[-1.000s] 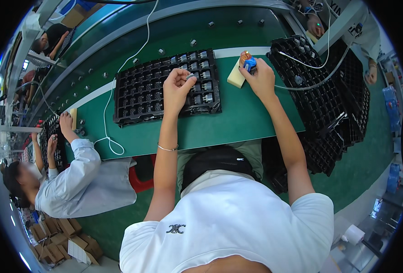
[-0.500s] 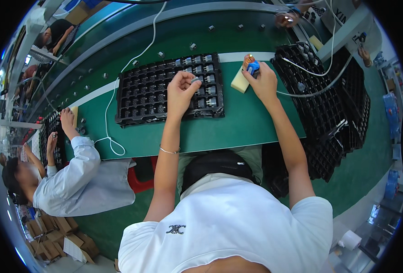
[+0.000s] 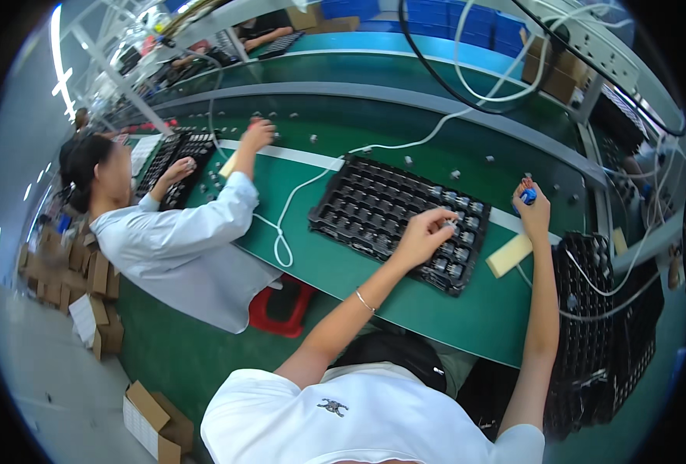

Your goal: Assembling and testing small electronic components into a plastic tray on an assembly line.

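Note:
My left hand (image 3: 425, 240) is closed in a pinch over the right part of a black compartment tray (image 3: 358, 207). A small silvery part (image 3: 449, 223) shows at its fingertips. Similar small metal parts sit in the tray's right-hand compartments, while many compartments to the left look dark. Farther right, my right hand (image 3: 536, 216) is wrapped round a small blue object (image 3: 528, 196) with a copper-coloured end; its exact kind is unclear. That hand is raised beyond a pale yellow sponge block (image 3: 509, 255), near the far edge of the green tabletop, and apart from the tray.
Small parts (image 3: 455, 174) lie scattered on the green belt (image 3: 389, 139) behind the table. A white cable (image 3: 304, 185) loops left of my tray. Stacked black trays (image 3: 590, 309) stand at right. At left, a co-worker (image 3: 180, 224) sits beside a red stool (image 3: 281, 309).
The view has swung, so the table appears farther right and more of the co-worker shows. My right hand has moved off the sponge toward the belt, still holding the blue object.

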Tool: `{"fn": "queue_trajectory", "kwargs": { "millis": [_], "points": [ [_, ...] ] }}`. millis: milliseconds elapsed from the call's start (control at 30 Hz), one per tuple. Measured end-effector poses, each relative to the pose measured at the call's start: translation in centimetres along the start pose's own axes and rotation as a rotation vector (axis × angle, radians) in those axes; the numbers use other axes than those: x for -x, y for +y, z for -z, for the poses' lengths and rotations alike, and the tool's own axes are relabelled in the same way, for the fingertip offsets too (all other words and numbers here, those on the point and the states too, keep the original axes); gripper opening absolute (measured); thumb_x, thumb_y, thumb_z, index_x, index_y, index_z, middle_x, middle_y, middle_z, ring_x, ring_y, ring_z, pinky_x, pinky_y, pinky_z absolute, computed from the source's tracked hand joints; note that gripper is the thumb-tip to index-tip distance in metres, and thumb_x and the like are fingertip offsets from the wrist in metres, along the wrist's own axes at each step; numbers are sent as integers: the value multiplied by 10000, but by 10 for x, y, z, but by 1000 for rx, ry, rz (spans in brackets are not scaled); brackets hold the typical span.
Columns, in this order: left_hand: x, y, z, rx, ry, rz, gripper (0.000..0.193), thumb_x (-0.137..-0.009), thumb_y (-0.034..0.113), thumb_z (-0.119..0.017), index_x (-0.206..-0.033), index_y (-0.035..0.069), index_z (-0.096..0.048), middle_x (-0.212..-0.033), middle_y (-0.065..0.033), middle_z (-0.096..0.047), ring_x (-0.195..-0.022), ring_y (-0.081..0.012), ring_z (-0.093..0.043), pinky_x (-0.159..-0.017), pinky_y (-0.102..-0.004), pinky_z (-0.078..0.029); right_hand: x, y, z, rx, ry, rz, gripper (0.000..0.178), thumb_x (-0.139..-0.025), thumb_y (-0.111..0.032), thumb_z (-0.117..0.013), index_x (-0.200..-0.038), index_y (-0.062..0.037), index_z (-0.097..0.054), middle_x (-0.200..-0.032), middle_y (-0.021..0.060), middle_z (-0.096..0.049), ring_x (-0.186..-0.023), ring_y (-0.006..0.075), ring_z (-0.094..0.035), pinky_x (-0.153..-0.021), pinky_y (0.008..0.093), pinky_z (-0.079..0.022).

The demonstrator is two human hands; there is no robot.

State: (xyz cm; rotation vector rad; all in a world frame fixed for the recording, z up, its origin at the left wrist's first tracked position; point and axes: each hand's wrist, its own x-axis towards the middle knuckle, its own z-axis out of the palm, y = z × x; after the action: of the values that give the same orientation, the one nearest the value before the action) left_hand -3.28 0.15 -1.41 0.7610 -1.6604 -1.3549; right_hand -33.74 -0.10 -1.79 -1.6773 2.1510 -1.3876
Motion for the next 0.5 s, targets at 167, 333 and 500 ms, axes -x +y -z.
{"fn": "queue_trajectory", "kwargs": {
  "millis": [167, 333, 500],
  "points": [
    [0, -3, 0, 9, 45, 0, 247, -830, 77, -676, -1064, 4, -648, -752, 18, -530, -598, -35, -468, -550, -214, -395, -21, 9, -25, 216, -50, 88, 294, -770, -285, -691, -927, -41, -645, -777, 209, -652, -740, 395, -645, -658, 441, -497],
    [-1, -5, 3, 62, 47, -6, 225, -812, 12, -701, -1000, 15, -577, -848, 43, -520, -666, -12, -465, -597, -172, -394, -17, 2, -24, 269, -24, 87, 315, -779, -286, -684, -970, -39, -639, -781, 225, -645, -750, 429, -632, -671, 460, -501],
    [-2, 0, 4, 218, 52, 17, 241, -801, -4, -729, -993, 19, -587, -847, 17, -590, -686, -22, -520, -607, -172, -423, 26, -51, -2, -452, -196, -189, 282, -877, -262, -656, -1036, -29, -646, -758, 85, -679, -549, 136, -590, -485, 255, -417]
  ]
}}
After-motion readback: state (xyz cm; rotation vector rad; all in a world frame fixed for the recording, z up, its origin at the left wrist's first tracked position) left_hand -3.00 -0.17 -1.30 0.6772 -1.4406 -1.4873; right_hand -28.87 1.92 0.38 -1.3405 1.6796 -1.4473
